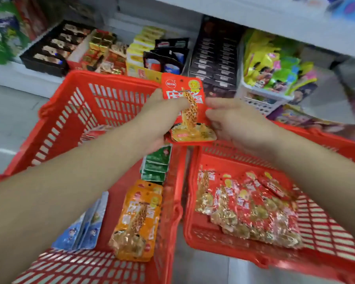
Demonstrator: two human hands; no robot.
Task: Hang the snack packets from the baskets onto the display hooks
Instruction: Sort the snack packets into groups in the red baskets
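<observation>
Head view: the red snack packet [182, 87] stands upright over the gap between the left basket [74, 103] and right basket [326, 218], pinched at its middle by the left hand [162, 113] and right hand [236, 124]. Keeping its top edge uncovered should ease hooking. No hook shows, and the white shelf [275, 21] overhangs above.

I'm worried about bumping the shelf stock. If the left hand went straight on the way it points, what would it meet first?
Probably the stacked dark boxes, led by the red snack packet that the left hand grips. The right hand sits close below that line, and depth is unclear.
</observation>
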